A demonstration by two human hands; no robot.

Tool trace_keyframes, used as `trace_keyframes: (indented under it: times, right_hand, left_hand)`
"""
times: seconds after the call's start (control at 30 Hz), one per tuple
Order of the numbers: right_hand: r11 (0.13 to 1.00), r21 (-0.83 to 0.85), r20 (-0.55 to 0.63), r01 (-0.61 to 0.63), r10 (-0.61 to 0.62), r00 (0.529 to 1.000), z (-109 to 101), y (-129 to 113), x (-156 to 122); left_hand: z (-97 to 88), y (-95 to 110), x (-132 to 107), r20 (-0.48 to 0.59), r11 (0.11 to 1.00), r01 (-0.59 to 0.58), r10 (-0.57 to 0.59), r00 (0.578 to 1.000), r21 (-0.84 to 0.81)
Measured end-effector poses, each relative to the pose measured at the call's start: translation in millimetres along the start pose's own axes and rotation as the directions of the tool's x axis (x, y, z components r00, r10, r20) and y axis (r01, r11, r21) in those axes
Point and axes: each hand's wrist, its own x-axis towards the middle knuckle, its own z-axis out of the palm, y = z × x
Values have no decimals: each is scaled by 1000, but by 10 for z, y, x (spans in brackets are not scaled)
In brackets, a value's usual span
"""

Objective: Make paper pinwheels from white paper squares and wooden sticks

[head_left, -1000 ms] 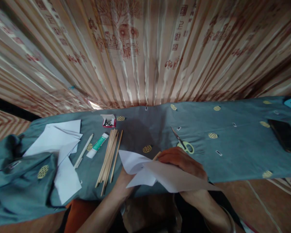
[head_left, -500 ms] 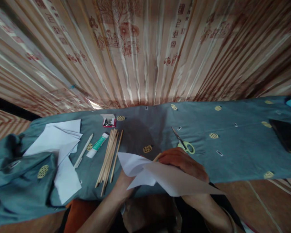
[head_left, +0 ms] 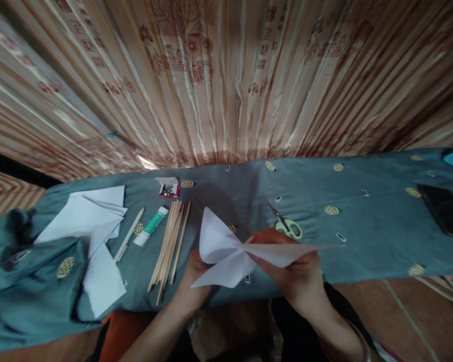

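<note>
A patterned curtain [head_left: 230, 105] hangs beyond the bundle of thin wooden sticks [head_left: 169, 246]. In front of it, a grey-green cloth [head_left: 305, 186] lies under the bundle and bunches up at far left; a tug there could drag everything along with it. Loose white sheets [head_left: 73, 213] overlap to the left of the bundle, liable to slide if the cloth shifts.

Just right of the bundle is a folded white paper [head_left: 221, 236], its flaps spreading from a gathered centre. The right hand [head_left: 302, 276] is closed on it beside that centre, with a stick end [head_left: 249, 240] showing there; a slack pinch could let the flaps spring apart, and too hard a push could tear or crease the middle. The left hand [head_left: 194, 271] is behind the lower left flaps; its fingers are hidden, so its grip cannot be told.

Scissors [head_left: 285, 222] lie right of the bundle, just beyond the right hand, where stray knuckles might nudge them. A glue tube [head_left: 151, 226] lies just left of the bundle, and could roll if bumped. Beyond the bundle's far end sits a small open box [head_left: 169, 188] of metal bits; a knock could spill them.
</note>
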Motion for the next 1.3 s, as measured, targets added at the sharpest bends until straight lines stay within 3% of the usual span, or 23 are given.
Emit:
trace_keyframes:
  times: [0.1,0.27,0.43,0.6,0.93,1.17,1.3]
  right_hand:
    - [973,124,-32,-196,201,979,3,91,59]
    - [835,401,22,-377,403,915,35,257,212]
    - [727,486,104,-484,502,859,97,336,266]
    - [675,508,139,-535,548,825,187,391,277]
    - [691,330,193,-643,618,762,134,517,402]
    - [702,146,203,-697,668,716,-9,481,407]
    - [704,-2,198,-710,697,689,-89,475,370]
  left_hand:
    - [19,1,17,74,999,-47,48,996,-12]
    - [-16,19,-4,47,996,-69,66,997,56]
    - [-60,25,-30,29,975,-103,99,995,195]
    - [-104,24,-53,38,964,-161,156,987,211]
    - [-132,-131,-21,-8,966,-187,192,981,179]
    - [-26,-265,-131,55,982,-169,165,985,89]
    - [20,-363,-298,116,996,-93,92,989,4]
